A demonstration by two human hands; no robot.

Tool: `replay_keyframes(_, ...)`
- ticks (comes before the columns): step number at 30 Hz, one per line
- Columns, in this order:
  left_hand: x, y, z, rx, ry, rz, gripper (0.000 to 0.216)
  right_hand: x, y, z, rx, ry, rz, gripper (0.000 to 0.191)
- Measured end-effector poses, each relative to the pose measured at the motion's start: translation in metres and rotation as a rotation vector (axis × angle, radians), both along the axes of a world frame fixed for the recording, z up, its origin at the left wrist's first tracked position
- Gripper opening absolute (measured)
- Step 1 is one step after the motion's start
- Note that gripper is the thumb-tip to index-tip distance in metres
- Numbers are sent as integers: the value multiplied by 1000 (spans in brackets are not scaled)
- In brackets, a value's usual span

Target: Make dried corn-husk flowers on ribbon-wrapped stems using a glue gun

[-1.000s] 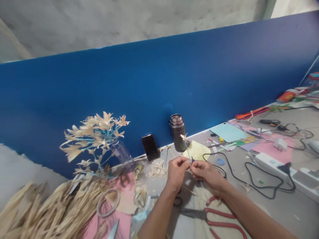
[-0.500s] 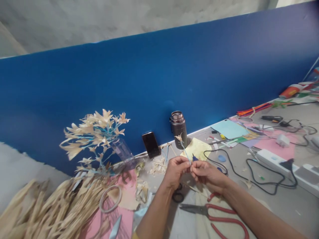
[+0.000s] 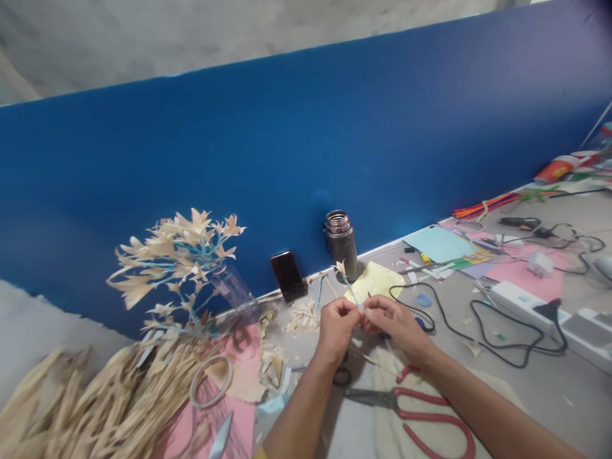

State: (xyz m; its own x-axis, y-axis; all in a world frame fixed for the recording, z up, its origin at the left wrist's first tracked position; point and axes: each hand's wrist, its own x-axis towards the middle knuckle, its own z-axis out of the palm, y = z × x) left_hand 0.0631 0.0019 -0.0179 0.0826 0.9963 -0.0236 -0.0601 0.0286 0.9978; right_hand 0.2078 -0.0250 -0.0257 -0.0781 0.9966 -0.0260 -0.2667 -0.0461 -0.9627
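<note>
Both hands are engaged on one flower [image 3: 341,268]. The left hand [image 3: 337,325] pinches its blue stem between thumb and fingers; the right hand [image 3: 389,319], touching or just beside the left at the fingertips, is closed on the same stem lower down. The bloom stands clear above the fingers, at 11 o'clock from the grip, tilted slightly left.

Containers, taken from the hands: a flask [image 3: 343,252] at 11 o'clock, upright behind the bloom, its mouth uncovered, its contents out of sight. A clear vase [image 3: 233,288] at 9 o'clock; pale blooms [image 3: 189,245] on blue stems spread beside its mouth, and whether their stems enter it cannot be told. A red cup [image 3: 557,169] at 2 o'clock, well apart, appears to lie on its side.

A phone [image 3: 287,277] leans at 10 o'clock, its screen dark. Shears [image 3: 421,414] with red handles lie at 5 o'clock.

Markings: the cup bears a yellow mark, too blurred to read; any lettering elsewhere is illegible.
</note>
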Motion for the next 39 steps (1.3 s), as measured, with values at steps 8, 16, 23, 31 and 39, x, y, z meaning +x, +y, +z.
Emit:
replay_keyframes(8,2,-4,2,-51,-36,-37,17,0,2,-5,62,-163,-98,34)
replay_keyframes(16,-3,-4,7,-78,-21,-139,23,-5,-4,-3,333,-551,-275,23)
replay_keyframes(23,-10,0,11,-206,-284,-220,38,-5,0,-10,207,-319,-121,23)
replay_keyframes(31,3,-2,-1,-207,-315,-8,37,-6,-2,-8,341,-599,-264,19)
replay_keyframes(39,7,-3,1,-140,-202,18,39,-4,3,-15,321,-619,-254,21)
